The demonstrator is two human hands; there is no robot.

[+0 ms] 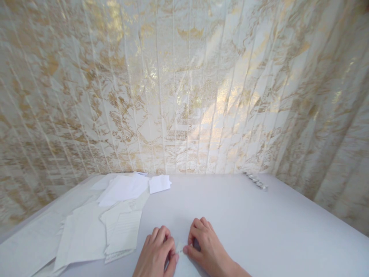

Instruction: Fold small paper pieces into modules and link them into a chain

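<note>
A pale sheet of paper [186, 267] lies at the bottom centre of the table, its upper edge small and uneven between the hands. My left hand [158, 252] rests at the left side of this sheet with its fingers curled and its thumb near the paper. On the other side, my right hand [206, 244] has curled fingers, and its thumb tip touches or nearly touches the sheet's upper edge. What the fingers of either hand hold, if anything, is too small and hidden to make out.
Loose white papers [83, 234] overlap across the left of the table [259, 234]. A small white paper stack [159, 184] lies near the back edge. At the back right is a twisted silvery strip [256, 181]. A gold-patterned curtain [184, 96] hangs behind.
</note>
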